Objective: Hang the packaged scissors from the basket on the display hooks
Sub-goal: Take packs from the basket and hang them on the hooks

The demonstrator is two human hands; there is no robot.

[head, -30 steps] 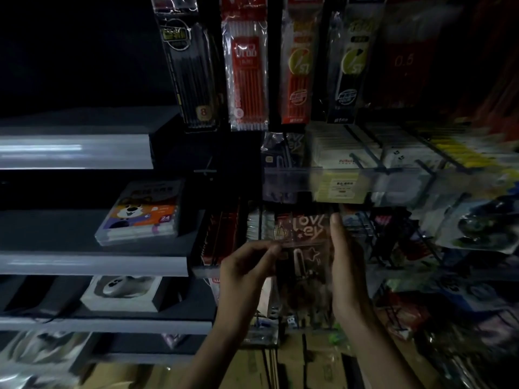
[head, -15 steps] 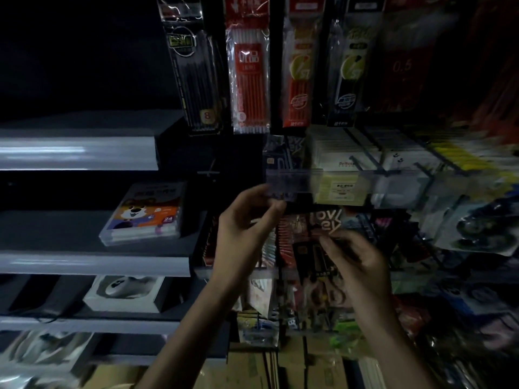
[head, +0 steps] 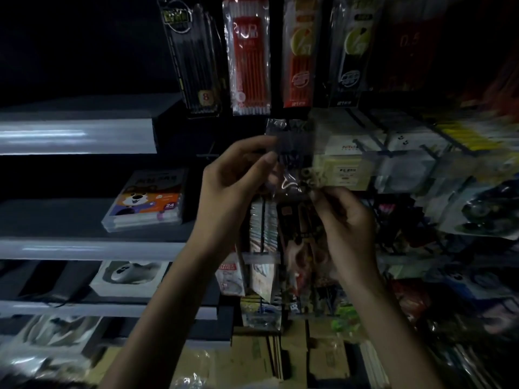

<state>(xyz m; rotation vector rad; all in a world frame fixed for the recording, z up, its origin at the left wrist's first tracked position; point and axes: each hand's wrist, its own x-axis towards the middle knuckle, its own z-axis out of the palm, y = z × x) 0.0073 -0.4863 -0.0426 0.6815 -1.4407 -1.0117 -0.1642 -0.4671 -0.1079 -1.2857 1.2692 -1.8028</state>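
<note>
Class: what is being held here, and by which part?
The scissors packet: right hand pinches its top edge; left hand's hold is too dim to tell.

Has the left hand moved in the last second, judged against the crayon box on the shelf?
Yes. The left hand rose: earlier it was below the crayon box, now it is level with it, pinching the scissors pack with the right hand.

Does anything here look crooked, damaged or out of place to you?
Nothing looks spilled or broken. The packaged scissors are not hung yet: the left hand and right hand pinch the pack's top. The cartoon-dog box on the left shelf seems slightly crooked, though the dim view leaves that unsure.
</note>
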